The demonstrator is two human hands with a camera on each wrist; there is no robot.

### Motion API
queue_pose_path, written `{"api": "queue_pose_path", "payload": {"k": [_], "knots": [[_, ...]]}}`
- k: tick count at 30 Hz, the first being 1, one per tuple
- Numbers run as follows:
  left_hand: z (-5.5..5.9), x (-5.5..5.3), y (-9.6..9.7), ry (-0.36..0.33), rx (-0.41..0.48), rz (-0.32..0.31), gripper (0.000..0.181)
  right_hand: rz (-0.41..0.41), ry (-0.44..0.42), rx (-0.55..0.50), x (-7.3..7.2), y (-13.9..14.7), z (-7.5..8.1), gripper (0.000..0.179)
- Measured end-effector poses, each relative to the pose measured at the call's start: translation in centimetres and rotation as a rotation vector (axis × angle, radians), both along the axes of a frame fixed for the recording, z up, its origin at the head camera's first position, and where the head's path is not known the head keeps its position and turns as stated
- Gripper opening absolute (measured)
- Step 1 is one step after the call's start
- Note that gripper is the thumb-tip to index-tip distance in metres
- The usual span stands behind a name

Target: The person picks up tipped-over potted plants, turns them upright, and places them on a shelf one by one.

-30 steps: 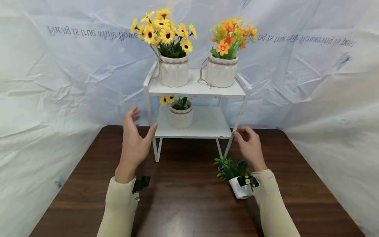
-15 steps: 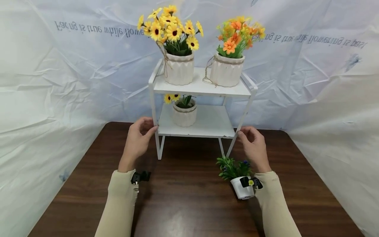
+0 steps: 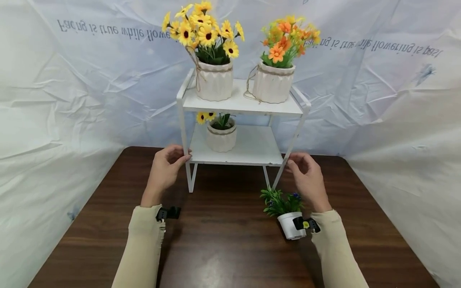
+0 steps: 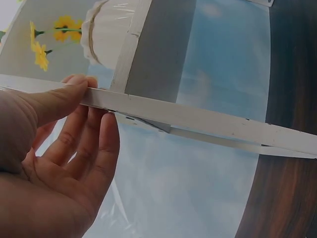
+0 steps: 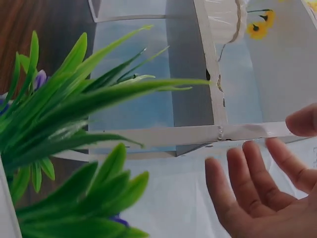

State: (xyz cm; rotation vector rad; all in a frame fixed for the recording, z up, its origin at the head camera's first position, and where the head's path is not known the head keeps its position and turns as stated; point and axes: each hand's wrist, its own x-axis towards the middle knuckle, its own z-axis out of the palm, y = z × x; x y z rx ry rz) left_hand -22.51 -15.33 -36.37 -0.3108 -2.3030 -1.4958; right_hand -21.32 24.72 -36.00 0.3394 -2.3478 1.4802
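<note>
A white two-tier shelf rack (image 3: 245,144) stands at the back of the table. My left hand (image 3: 163,172) pinches its left front leg beside the lower shelf. In the left wrist view the thumb (image 4: 64,99) lies across the leg, with fingers behind it. At the right front leg is my right hand (image 3: 309,180), thumb on one side and fingers on the other, as the right wrist view shows. The top shelf carries a pot of yellow flowers (image 3: 215,82) and a pot of orange flowers (image 3: 274,84). A third pot (image 3: 221,136) with yellow flowers sits left on the lower shelf.
A small white pot with a green plant (image 3: 291,226) leans on the table (image 3: 230,248) by the right wrist, its leaves (image 5: 74,114) near the rack's right foot. White printed sheeting (image 3: 108,80) hangs behind and along both sides.
My left hand has moved in to the rack's left leg and taken hold of it. The right hand stays at the right leg. The pots keep their places on the rack.
</note>
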Motion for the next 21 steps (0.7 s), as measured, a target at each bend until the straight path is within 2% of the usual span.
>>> {"api": "queue_pose_path", "payload": {"k": [6, 13, 21], "knots": [[-0.1, 0.1, -0.1, -0.014, 0.025, -0.005, 0.022, -0.125, -0.06, 0.193, 1.3, -0.1, 0.4, 0.043], [0.0, 0.0, -0.4, -0.012, 0.021, 0.026, 0.02, -0.141, -0.162, 0.29, 2.8, -0.1, 0.3, 0.058], [-0.5, -0.2, 0.0, -0.016, 0.084, -0.001, 0.019, -0.151, -0.238, 0.477, 4.2, 0.7, -0.5, 0.069]]}}
